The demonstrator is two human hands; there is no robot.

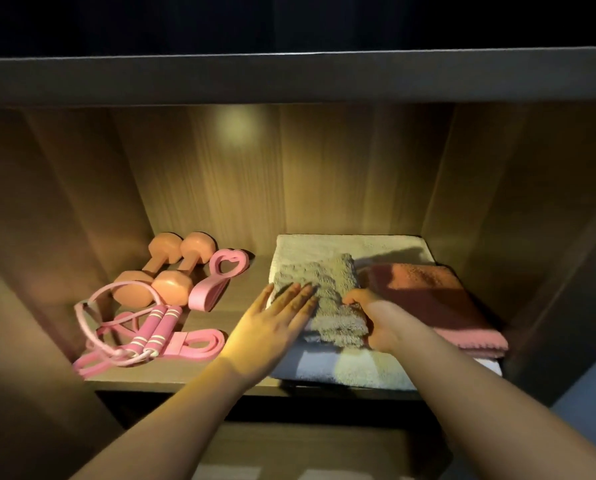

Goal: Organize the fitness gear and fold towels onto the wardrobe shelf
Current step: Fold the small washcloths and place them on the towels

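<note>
A folded grey-beige towel (327,292) lies on a larger white towel (327,245) on the right half of the wardrobe shelf (241,285). My left hand (276,323) rests flat, fingers spread, on the grey towel's left edge. My right hand (376,320) grips the same towel's right front edge, thumb on top. A folded pink towel (438,299) lies to the right on the white one. On the left sit two orange dumbbells (165,268), a pink heart-shaped grip (217,278), a pink jump rope (144,327) and a pink resistance band (199,344).
The compartment has wooden side walls (64,216) and a back panel, with a shelf board (289,77) close overhead. A lamp glow marks the back panel. Below the shelf front it is dark, with a lower surface faintly visible.
</note>
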